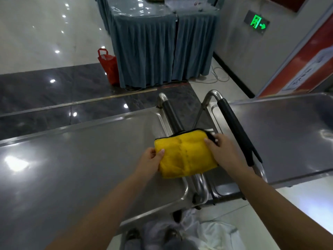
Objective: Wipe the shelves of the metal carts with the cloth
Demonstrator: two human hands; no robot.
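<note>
Fingers, left hand (152,159): thumb on top, remaining fingers tucked under, pinching the near left edge of the cloth (185,154)
Fingers, right hand (219,148): curled over the far right corner, pinching the cloth there; fingertips partly hidden by the fold

Cloth: yellow, dark-edged, folded into a thick pad; held between both hands, above the right end of the left cart (75,159) shelf and its handle (171,112). Whether its underside rests on the handle cannot be told

Handling, judged: light, soft, limp; sags wherever unsupported and unfolds if gripped by one layer only. Plush pile, not slippery. Nothing fragile. Best taken across the whole folded thickness, or pressed flat under a palm for wiping

Left cart: steel top shelf, rimmed, glossy, bare. Smooth; cloth should glide, catching only at the raised rim and corners

Right cart (281,134): same pattern, shelf bare, black-sleeved handle (236,130) just beside the right hand; carts set handle to handle

Progress, judged: cloth being readied; no wiping contact yet

Surroundings: skirted table (153,51) well beyond, red bag (108,65) beside it, exit sign (256,21) on wall
</note>
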